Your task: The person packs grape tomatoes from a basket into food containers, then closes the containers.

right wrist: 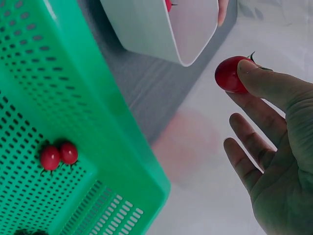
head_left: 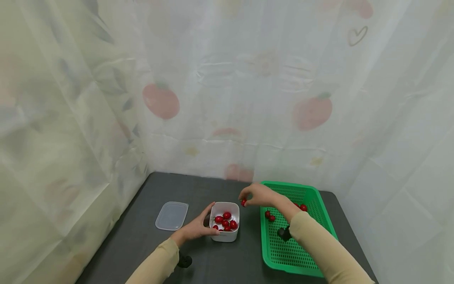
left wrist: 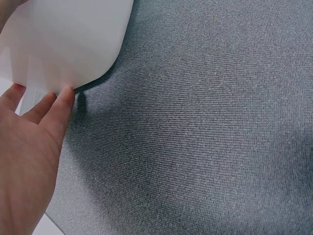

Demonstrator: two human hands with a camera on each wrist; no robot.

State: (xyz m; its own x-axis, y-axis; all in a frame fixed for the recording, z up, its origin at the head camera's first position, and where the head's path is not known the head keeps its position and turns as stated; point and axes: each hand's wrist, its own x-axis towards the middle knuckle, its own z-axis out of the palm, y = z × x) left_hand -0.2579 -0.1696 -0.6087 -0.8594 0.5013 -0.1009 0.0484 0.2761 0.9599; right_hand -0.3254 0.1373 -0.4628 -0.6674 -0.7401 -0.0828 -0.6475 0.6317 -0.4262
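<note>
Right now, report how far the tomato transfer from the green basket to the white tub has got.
Done: about six small red cherry tomatoes already lie in the white square plastic tub, which the left hand steadies. In hand: the right hand pinches one cherry tomato beside the tub's rim. Left: a few tomatoes remain in the green perforated plastic basket, and the clear plastic lid lies off on the dark table.

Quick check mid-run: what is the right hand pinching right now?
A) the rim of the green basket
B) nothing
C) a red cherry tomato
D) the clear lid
C: the right hand pinches a tomato at its fingertips, between the white tub and the green basket; the lid lies untouched to the left.
</note>
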